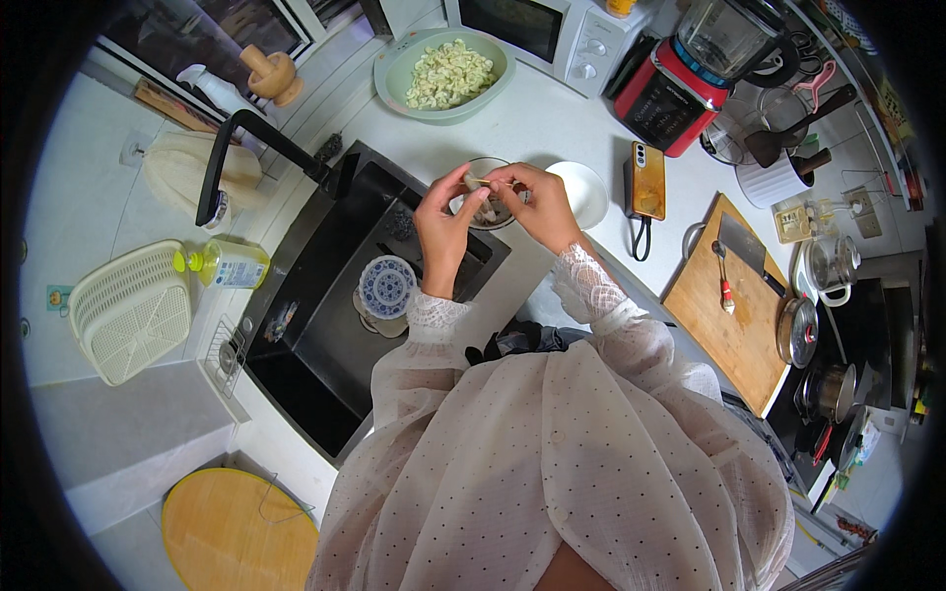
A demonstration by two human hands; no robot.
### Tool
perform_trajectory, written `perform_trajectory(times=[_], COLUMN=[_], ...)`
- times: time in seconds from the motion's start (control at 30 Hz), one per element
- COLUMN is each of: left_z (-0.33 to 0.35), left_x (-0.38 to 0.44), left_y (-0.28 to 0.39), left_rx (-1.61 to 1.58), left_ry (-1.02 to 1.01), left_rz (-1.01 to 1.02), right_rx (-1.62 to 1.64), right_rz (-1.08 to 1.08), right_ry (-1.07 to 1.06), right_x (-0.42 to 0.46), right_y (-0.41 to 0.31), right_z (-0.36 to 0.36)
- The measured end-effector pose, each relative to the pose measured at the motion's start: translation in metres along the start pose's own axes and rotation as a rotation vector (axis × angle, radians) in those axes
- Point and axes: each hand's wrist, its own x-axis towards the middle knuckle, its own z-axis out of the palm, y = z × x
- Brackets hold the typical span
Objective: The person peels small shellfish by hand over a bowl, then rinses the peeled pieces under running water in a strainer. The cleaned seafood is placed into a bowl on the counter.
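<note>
Between the fingers of my left hand (446, 221) is a small greyish shrimp (470, 179). My right hand (543, 210) pinches a thin toothpick (482, 181), whose tip meets the shrimp. Both hands are over a round bowl (497, 225) with more greyish shrimp (484, 214) inside, partly hidden by my fingers. Just right of that bowl, a white bowl (584, 193) stands on the counter.
Left of my hands is a black sink (332, 369) with a blue-patterned dish (388, 287) and a black faucet (273, 140). A green basin (384, 85) holds cauliflower pieces. On the right are a phone (649, 181), a red blender (665, 100), and a cutting board (695, 284) with a cleaver (741, 240).
</note>
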Motion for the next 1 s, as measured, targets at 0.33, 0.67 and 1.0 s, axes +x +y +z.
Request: perform_trajectory(times=[0.33,0.67,1.0], left_z=[0.003,-0.002,-0.005], left_x=[-0.002,0.000,0.001], left_y=[0.020,0.016,0.024], left_rx=[-0.117,-0.116,-0.022], left_ry=[-0.072,-0.120,-0.124], left_rz=[-0.151,-0.117,-0.046], right_rx=[-0.235,-0.229,-0.258], right_rz=[-0.201,-0.265,-0.329], right_ry=[0.088,0.201,0.189], right_x=[0.001,0.002,0.002], right_y=[-0.007,-0.011,-0.014], right_z=[0.002,-0.004,-0.005])
